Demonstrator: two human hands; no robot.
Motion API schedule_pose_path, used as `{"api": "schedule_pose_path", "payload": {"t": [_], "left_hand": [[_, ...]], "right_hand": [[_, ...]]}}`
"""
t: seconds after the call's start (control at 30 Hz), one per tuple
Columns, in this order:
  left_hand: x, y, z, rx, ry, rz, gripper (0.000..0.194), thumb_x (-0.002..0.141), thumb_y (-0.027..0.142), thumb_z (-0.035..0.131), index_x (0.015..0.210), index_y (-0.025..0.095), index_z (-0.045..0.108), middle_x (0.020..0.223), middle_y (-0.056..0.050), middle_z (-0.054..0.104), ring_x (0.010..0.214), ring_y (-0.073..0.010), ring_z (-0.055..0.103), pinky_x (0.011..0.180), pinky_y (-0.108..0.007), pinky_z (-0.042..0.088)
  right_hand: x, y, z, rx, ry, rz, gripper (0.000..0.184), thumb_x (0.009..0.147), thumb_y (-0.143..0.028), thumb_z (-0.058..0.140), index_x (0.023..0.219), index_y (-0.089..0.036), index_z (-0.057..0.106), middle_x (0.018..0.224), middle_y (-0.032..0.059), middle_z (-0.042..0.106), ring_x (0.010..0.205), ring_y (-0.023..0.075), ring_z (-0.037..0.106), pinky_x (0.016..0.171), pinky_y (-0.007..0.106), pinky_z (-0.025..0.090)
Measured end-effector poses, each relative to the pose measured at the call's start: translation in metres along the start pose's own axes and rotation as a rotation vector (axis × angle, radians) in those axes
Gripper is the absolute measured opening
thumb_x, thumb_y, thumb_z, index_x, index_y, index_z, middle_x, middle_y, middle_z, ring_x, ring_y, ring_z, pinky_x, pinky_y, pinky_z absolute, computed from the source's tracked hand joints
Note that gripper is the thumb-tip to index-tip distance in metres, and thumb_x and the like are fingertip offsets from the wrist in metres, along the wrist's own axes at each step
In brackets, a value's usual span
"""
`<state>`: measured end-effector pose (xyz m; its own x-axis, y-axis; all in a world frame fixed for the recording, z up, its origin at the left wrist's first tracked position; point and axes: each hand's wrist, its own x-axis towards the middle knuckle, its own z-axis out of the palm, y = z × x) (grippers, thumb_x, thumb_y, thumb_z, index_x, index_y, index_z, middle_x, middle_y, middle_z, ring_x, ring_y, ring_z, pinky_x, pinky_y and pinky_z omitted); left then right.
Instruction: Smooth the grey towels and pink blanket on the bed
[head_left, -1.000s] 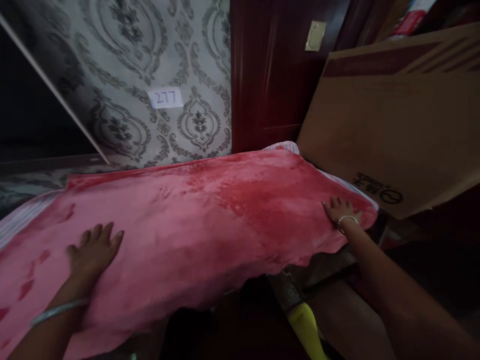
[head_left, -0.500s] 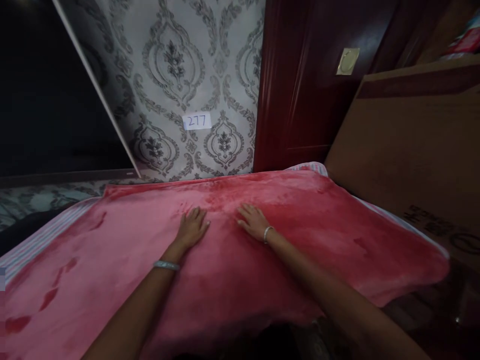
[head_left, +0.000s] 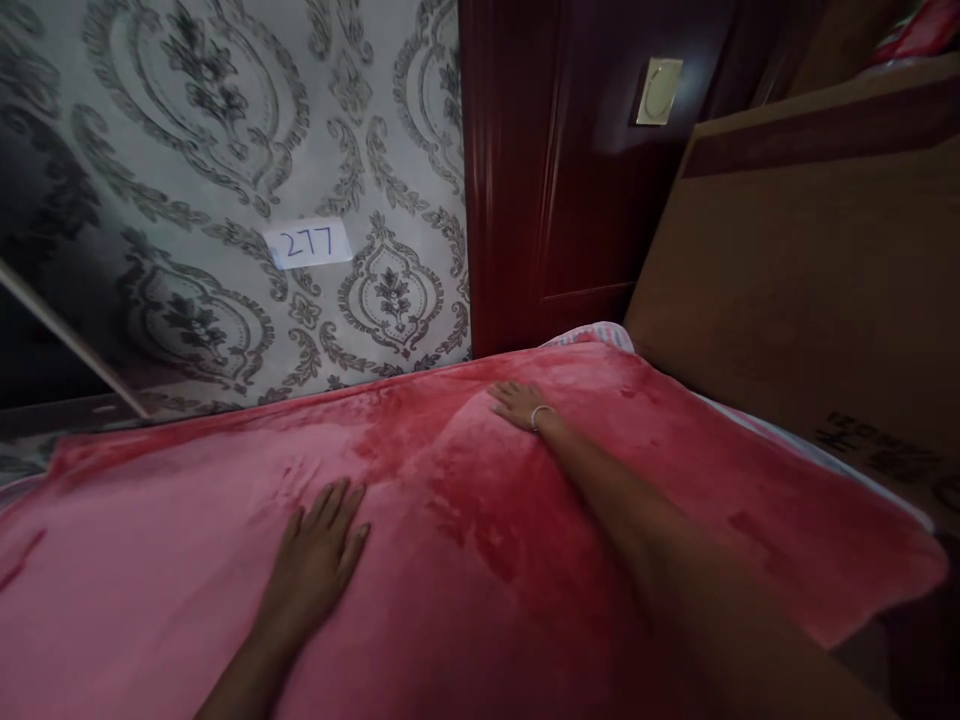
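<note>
two flat hands part company across a plush red-pink cloth
side by side half a second ago, the left hand now sits closer in and the right hand nearer the back edge, so the palms press separate patches. both are open, fingers a little apart, gripping nothing. the cloth lies spread out below the patterned wallpaper. a white label there reads "277" (the carton carries dark print, too blurred for me to read).

Six o'clock: blanket mottled pink and red. Eleven: pale wallpaper with dark grey medallions. One: deep red panel. Three: brown box.
</note>
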<state>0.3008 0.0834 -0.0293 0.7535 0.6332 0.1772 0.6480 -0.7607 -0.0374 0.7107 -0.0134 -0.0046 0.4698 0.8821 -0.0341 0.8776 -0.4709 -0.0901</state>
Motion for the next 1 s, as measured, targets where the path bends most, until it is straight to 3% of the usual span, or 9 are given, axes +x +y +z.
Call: {"api": "schedule_pose_path", "payload": {"t": [0.13,0.2,0.4,0.5,0.6,0.7,0.77,0.87,1.0], "left_hand": [[-0.001,-0.005,0.007,-0.021,0.012,0.005,0.059,0.101,0.044,0.031,0.154,0.022,0.048,0.162,-0.010,0.040,0.152,-0.0287,0.035,0.123,-0.056,0.029],[-0.003,-0.007,0.008,-0.039,0.008,-0.001,0.060,0.101,0.046,0.031,0.154,0.022,0.047,0.163,-0.010,0.039,0.152,-0.0283,0.035,0.124,-0.056,0.028],[0.011,0.002,-0.008,-0.121,-0.086,-0.063,0.066,0.101,0.050,0.030,0.159,0.019,0.037,0.166,-0.012,0.031,0.155,-0.0297,0.027,0.125,-0.059,0.022],[0.050,0.039,-0.021,-0.200,-0.093,0.129,0.068,0.101,0.052,0.034,0.162,0.024,0.029,0.169,-0.009,0.026,0.157,-0.0278,0.024,0.127,-0.056,0.019],[0.102,0.103,-0.026,-0.292,-0.118,0.364,0.071,0.100,0.055,0.038,0.163,0.023,0.028,0.170,-0.011,0.023,0.157,-0.0275,0.021,0.129,-0.053,0.017],[0.147,0.164,-0.017,-0.313,-0.165,0.492,0.071,0.101,0.056,0.035,0.160,0.018,0.033,0.168,-0.015,0.027,0.158,-0.0288,0.020,0.129,-0.055,0.015],[0.168,0.183,-0.005,-0.296,-0.179,0.527,0.067,0.102,0.056,0.033,0.159,0.020,0.036,0.168,-0.014,0.029,0.157,-0.0297,0.021,0.127,-0.058,0.015],[0.182,0.165,0.010,-0.260,-0.210,0.496,0.068,0.102,0.059,0.032,0.159,0.024,0.035,0.169,-0.009,0.026,0.157,-0.0298,0.020,0.127,-0.058,0.015],[0.166,0.058,0.006,-0.150,-0.220,0.173,0.068,0.102,0.057,0.029,0.161,0.023,0.032,0.170,-0.010,0.025,0.158,-0.0285,0.018,0.127,-0.055,0.013]], "right_hand": [[0.001,0.072,0.002,-0.002,0.059,0.315,0.064,0.103,-0.047,0.022,0.162,-0.025,0.031,0.168,0.0144,0.024,0.152,0.0377,0.025,0.115,0.069,0.026],[-0.002,0.100,0.010,0.025,0.119,0.468,0.065,0.103,-0.050,0.020,0.161,-0.025,0.033,0.167,0.0146,0.026,0.151,0.0382,0.027,0.113,0.069,0.028],[0.001,0.121,0.030,0.079,0.221,0.533,0.067,0.100,-0.054,0.023,0.156,-0.023,0.042,0.166,0.0137,0.030,0.149,0.0386,0.028,0.115,0.069,0.026],[0.002,0.119,0.030,0.100,0.251,0.521,0.068,0.098,-0.054,0.024,0.154,-0.022,0.046,0.164,0.0144,0.033,0.149,0.0404,0.029,0.113,0.070,0.028],[0.002,0.121,0.030,0.126,0.271,0.507,0.067,0.097,-0.055,0.026,0.152,-0.023,0.048,0.162,0.0158,0.037,0.147,0.0424,0.031,0.110,0.073,0.030],[0.001,0.124,0.032,0.138,0.288,0.478,0.065,0.096,-0.054,0.029,0.149,-0.023,0.051,0.158,0.0181,0.041,0.143,0.0449,0.035,0.106,0.077,0.032],[0.000,0.126,0.033,0.138,0.284,0.484,0.066,0.096,-0.054,0.030,0.148,-0.021,0.052,0.158,0.0193,0.042,0.142,0.0461,0.037,0.106,0.076,0.032],[0.001,0.128,0.034,0.149,0.267,0.497,0.066,0.096,-0.054,0.032,0.147,-0.018,0.053,0.159,0.0192,0.040,0.143,0.0467,0.035,0.108,0.074,0.033],[0.002,0.130,0.035,0.186,0.299,0.466,0.061,0.095,-0.053,0.037,0.144,-0.021,0.055,0.157,0.0207,0.043,0.143,0.0482,0.035,0.105,0.077,0.034]]}}
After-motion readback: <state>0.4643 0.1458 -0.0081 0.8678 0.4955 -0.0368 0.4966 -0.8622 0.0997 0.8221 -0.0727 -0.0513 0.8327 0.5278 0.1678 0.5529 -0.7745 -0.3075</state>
